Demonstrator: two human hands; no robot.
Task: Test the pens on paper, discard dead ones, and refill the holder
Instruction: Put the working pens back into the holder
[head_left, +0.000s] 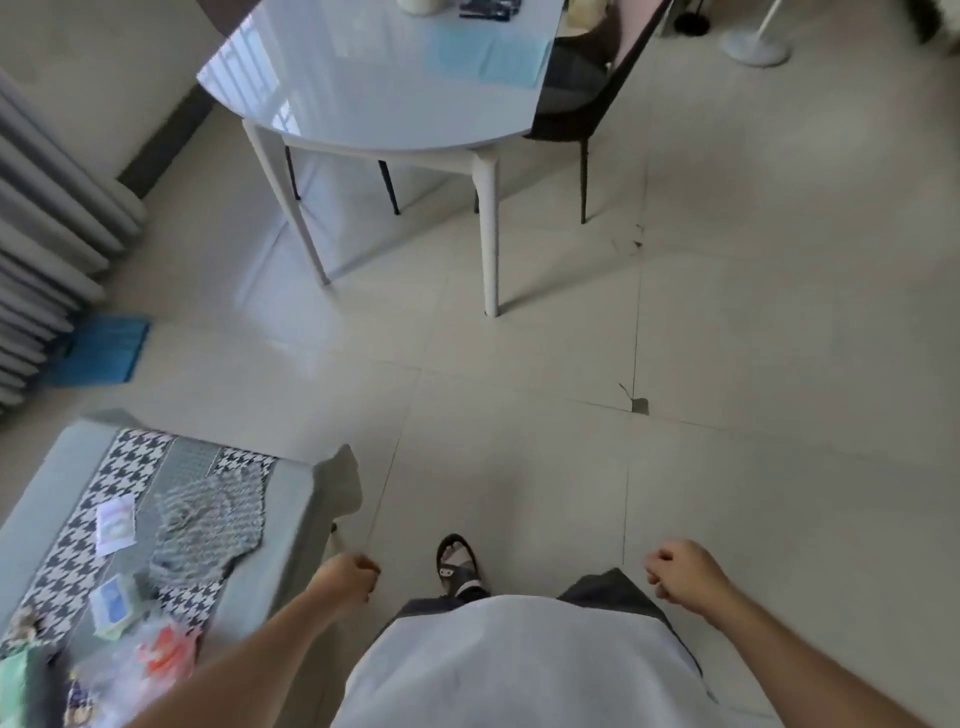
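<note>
Both hands hang with fingers loosely curled, holding nothing: left hand, right hand. No pens are visible; the tabletop lies well ahead, slightly nearer the left hand.

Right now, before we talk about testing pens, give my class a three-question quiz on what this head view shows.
1. True or false: the left hand holds a pen.
2. Multiple choice: the pale glossy round-edged table stands
A. ahead of the person, across the tiled floor
B. beside the right hand
C. on the grey sofa with the houndstooth cover
3. Fill in: the dark chair is pushed in at the table's ____ side as seen in the picture.

Key
1. False: both hands hang loosely curled and hold nothing; no pen is visible.
2. A
3. right
</note>
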